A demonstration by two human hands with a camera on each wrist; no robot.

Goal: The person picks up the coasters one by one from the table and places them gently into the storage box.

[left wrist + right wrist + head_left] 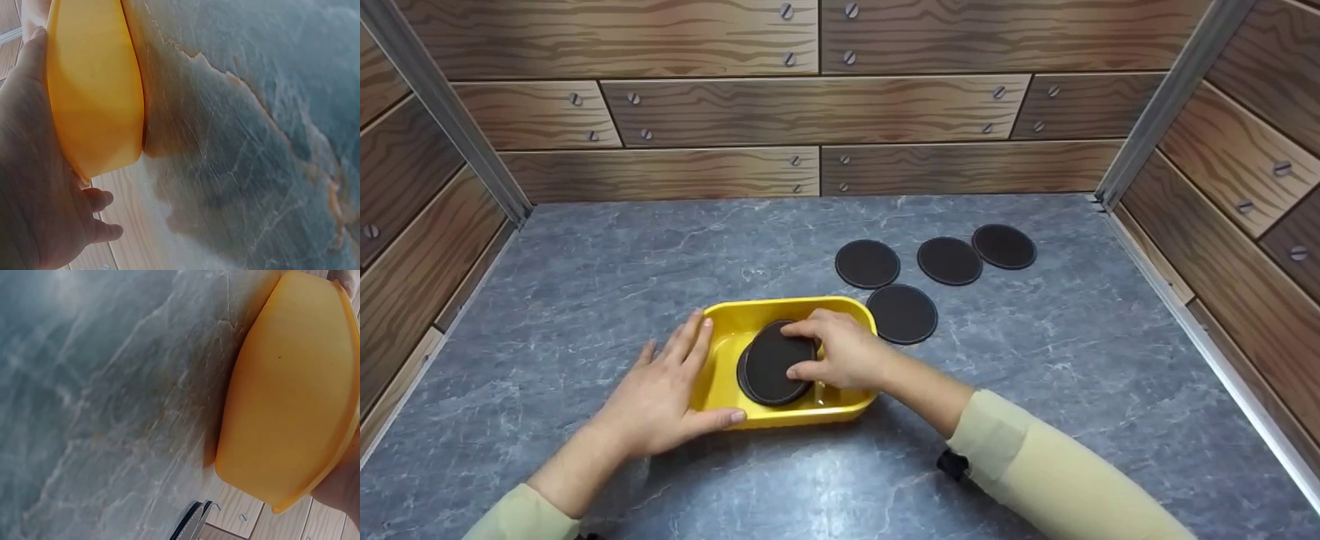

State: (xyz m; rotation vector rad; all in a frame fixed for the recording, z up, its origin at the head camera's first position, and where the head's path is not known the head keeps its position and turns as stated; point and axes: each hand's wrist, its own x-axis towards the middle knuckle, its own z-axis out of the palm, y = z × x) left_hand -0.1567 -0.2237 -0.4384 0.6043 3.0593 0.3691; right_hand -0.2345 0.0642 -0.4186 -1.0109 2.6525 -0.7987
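- The grey marbled table (585,285) carries everything; brown wood-look walls (810,112) with screw heads close it in on the left, far and right sides.
- The yellow tray (720,341) stands on the table near the middle, a little toward the near edge. It is a rounded oblong of glossy plastic with a low wall and a rolled rim; the wrist views show its plain, smooth outer side. No label or writing can be read on it.
- The left hand (660,394) rests against the tray's left side, fingers straight and spread, thumb lying along the near rim.
- The right hand (840,349) reaches into the tray from the right and pinches the dark round coaster (776,364) between thumb and fingertips.
- That coaster is a flat, matte, black-brown disc, tilted inside the tray over another dark disc edge beneath it.
- Four more coasters (901,313) lie flat on the table to the far right of the tray, one just beside its corner, three in a row beyond.
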